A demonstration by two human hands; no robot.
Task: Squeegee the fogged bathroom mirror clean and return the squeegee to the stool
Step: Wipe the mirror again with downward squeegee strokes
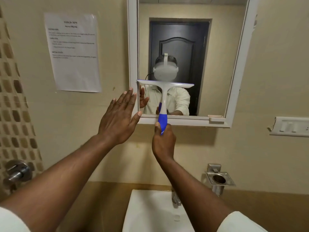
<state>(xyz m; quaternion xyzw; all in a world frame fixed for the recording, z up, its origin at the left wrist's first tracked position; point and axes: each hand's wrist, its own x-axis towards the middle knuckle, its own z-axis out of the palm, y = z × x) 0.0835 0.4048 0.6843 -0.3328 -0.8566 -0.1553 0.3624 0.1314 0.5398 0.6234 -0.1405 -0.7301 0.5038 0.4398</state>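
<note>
Gripping the squeegee (164, 99) handle, my right hand (163, 141) holds its blade against the mirror (217, 64); my left hand (119, 119) is spread flat at the frame's left edge.

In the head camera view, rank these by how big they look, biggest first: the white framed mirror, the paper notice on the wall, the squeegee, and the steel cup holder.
1. White-framed wall mirror
2. White printed paper notice
3. White squeegee with blue handle, nearer the camera than the notice, so this placing is unsure
4. Square steel cup holder
</note>
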